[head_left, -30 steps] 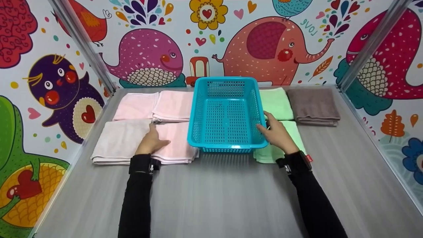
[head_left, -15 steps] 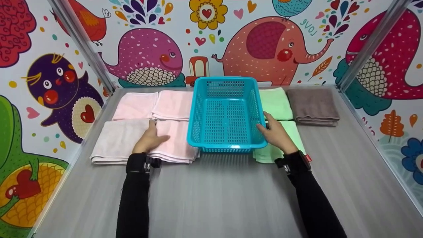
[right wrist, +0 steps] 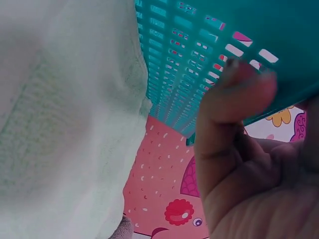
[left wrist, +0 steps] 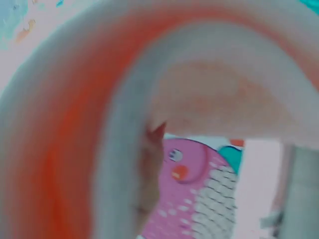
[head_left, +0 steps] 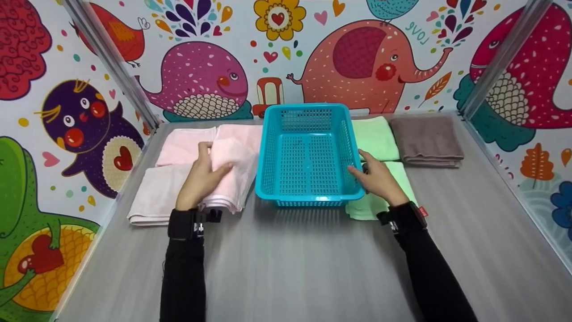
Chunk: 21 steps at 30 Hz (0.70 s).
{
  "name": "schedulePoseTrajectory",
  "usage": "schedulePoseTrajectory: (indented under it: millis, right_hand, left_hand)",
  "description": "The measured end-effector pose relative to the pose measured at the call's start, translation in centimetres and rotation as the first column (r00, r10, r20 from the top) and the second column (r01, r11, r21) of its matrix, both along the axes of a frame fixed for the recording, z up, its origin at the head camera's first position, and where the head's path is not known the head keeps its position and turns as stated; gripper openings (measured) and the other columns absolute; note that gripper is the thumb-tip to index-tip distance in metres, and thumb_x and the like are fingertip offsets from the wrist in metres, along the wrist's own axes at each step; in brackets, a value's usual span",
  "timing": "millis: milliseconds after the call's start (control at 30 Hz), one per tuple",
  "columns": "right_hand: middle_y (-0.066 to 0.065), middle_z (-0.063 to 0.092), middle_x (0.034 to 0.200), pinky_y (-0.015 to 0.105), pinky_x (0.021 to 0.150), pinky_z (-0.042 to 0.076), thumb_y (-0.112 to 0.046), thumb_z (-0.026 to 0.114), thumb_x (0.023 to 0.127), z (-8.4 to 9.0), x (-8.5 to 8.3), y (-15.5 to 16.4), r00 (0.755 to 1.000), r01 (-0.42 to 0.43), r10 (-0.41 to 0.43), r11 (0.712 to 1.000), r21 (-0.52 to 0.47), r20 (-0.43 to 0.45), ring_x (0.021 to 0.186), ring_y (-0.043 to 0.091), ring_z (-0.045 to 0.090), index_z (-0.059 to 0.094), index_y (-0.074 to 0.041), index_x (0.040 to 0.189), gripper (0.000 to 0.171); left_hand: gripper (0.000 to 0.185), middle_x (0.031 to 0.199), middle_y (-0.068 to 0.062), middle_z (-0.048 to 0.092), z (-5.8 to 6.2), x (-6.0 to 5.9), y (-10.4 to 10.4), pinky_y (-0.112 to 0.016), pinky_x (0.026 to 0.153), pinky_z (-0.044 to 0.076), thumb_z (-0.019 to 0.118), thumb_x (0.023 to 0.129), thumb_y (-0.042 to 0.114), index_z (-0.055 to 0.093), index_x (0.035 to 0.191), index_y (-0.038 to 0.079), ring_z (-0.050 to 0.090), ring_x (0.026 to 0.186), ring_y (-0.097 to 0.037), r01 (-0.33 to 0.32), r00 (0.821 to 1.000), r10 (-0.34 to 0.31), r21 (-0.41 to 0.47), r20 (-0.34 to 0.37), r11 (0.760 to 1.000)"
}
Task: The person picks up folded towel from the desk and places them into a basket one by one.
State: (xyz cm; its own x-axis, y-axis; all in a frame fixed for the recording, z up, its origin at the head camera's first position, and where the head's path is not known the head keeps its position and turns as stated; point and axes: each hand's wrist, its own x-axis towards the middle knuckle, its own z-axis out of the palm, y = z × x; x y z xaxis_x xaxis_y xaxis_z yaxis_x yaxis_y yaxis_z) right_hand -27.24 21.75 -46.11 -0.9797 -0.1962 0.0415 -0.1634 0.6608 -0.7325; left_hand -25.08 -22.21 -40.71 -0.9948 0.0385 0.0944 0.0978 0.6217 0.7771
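Observation:
In the head view my left hand point(head_left: 199, 181) grips a folded pink towel point(head_left: 232, 172) by its left side. This towel is raised and bent, its front edge drooping over the table. Up close in the left wrist view, blurred curved folds of the towel point(left wrist: 79, 134) fill much of the picture and hide part of the hand. My right hand point(head_left: 380, 181) holds the right wall of a turquoise plastic basket point(head_left: 308, 197), thumb inside and fingers outside. Nothing lies in the basket. The right wrist view has the right hand point(right wrist: 244, 164) curled at the basket's perforated wall point(right wrist: 174, 55).
A paler pink towel point(head_left: 156, 192) lies left of my left hand, with pink towels point(head_left: 183, 145) behind. Two green towels point(head_left: 375, 136) are stacked front to back at the basket's right, beside a brown towel point(head_left: 426, 141). Printed walls point(head_left: 277, 58) enclose the grey table point(head_left: 304, 268).
My left hand has taken hold of the front pink towel, lifting it up and away from the table so that it bends. The right hand and basket stay nearly in place.

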Motion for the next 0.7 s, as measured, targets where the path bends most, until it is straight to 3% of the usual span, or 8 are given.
schedulePoseTrajectory:
  millis: [67, 200, 333, 467, 533, 600, 633, 700]
  right_hand:
    - [0.026, 0.068, 0.108, 0.040, 0.066, 0.051, -0.035, 0.058, 0.107, 0.2, 0.1, 0.2, 1.000, 0.020, -0.020, 0.999, 0.030, -0.022, 0.076, 0.036, 0.065, 0.028, -0.001, 0.162, 0.072]
    - [0.027, 0.061, 0.123, 0.052, 0.088, 0.053, -0.039, 0.061, 0.104, 1.4, 0.1, -0.1, 0.988, 0.088, -0.081, 0.995, 0.052, -0.130, 0.108, 0.039, 0.063, 0.027, -0.002, 0.163, 0.077]
    - [0.027, 0.049, 0.143, 0.060, 0.109, 0.045, -0.040, 0.064, 0.103, 3.3, 0.6, -0.8, 0.980, 0.098, -0.112, 0.991, -0.089, -0.162, 0.133, 0.043, 0.052, 0.019, -0.007, 0.166, 0.084]
    - [0.023, 0.039, 0.159, 0.061, 0.119, 0.035, -0.041, 0.064, 0.103, 5.0, 1.5, -2.3, 0.994, 0.030, -0.058, 0.961, -0.273, -0.094, 0.146, 0.042, 0.041, 0.008, -0.015, 0.168, 0.090]
    - [0.020, 0.034, 0.164, 0.062, 0.120, 0.033, -0.043, 0.064, 0.102, 5.5, 1.9, -3.2, 0.999, -0.019, 0.001, 0.936, -0.350, -0.053, 0.151, 0.041, 0.036, 0.003, -0.019, 0.168, 0.093]
    - [0.016, 0.030, 0.167, 0.061, 0.121, 0.032, -0.044, 0.065, 0.101, 5.8, 2.4, -4.2, 0.997, -0.081, 0.082, 0.894, -0.440, -0.017, 0.153, 0.037, 0.034, 0.002, -0.022, 0.168, 0.094]
    - [0.014, 0.030, 0.167, 0.059, 0.122, 0.033, -0.044, 0.065, 0.101, 5.8, 2.6, -4.6, 0.992, -0.110, 0.123, 0.866, -0.487, -0.005, 0.153, 0.034, 0.034, 0.003, -0.022, 0.168, 0.094]
    - [0.011, 0.034, 0.163, 0.052, 0.121, 0.035, -0.043, 0.067, 0.100, 5.7, 2.9, -5.3, 0.978, -0.158, 0.210, 0.784, -0.600, 0.017, 0.148, 0.029, 0.038, 0.010, -0.020, 0.166, 0.090]
  left_hand:
    - [0.064, 0.135, -0.033, 0.058, 0.9, 0.1, 1.0, -0.054, 0.099, 0.048, 0.068, 0.101, 0.026, 0.026, 0.145, 0.008, 0.062, 0.110, -0.041, -0.007, 0.999, 0.007, 0.008, -0.051, 1.000]
    - [0.066, 0.141, -0.029, 0.056, 2.9, 0.7, 2.9, -0.055, 0.099, 0.051, 0.070, 0.099, 0.023, 0.026, 0.146, 0.009, 0.062, 0.114, -0.039, -0.016, 0.991, 0.028, 0.087, -0.134, 0.996]
    - [0.067, 0.147, -0.024, 0.051, 4.1, 1.3, 5.1, -0.055, 0.104, 0.049, 0.072, 0.097, 0.020, 0.027, 0.146, 0.010, 0.057, 0.122, -0.037, 0.045, 0.980, -0.012, 0.160, -0.198, 0.986]
    - [0.068, 0.146, -0.022, 0.051, 4.5, 1.6, 7.7, -0.051, 0.100, 0.054, 0.075, 0.095, 0.019, 0.030, 0.145, 0.010, 0.059, 0.122, -0.033, 0.152, 0.963, -0.091, 0.233, -0.252, 0.961]
    - [0.067, 0.143, -0.021, 0.052, 4.7, 1.7, 9.0, -0.049, 0.096, 0.057, 0.075, 0.095, 0.017, 0.030, 0.144, 0.010, 0.061, 0.121, -0.032, 0.228, 0.950, -0.143, 0.302, -0.278, 0.926]
    - [0.067, 0.140, -0.022, 0.055, 4.8, 1.9, 10.3, -0.047, 0.094, 0.059, 0.074, 0.095, 0.014, 0.029, 0.144, 0.010, 0.063, 0.119, -0.032, 0.311, 0.933, -0.201, 0.386, -0.300, 0.869]
    - [0.066, 0.136, -0.022, 0.057, 4.8, 2.0, 11.0, -0.047, 0.092, 0.059, 0.074, 0.095, 0.013, 0.029, 0.144, 0.011, 0.065, 0.117, -0.032, 0.348, 0.923, -0.229, 0.420, -0.309, 0.838]
    - [0.065, 0.131, -0.023, 0.060, 4.6, 2.1, 12.1, -0.047, 0.090, 0.061, 0.072, 0.096, 0.011, 0.027, 0.143, 0.012, 0.068, 0.113, -0.032, 0.410, 0.906, -0.285, 0.481, -0.313, 0.775]
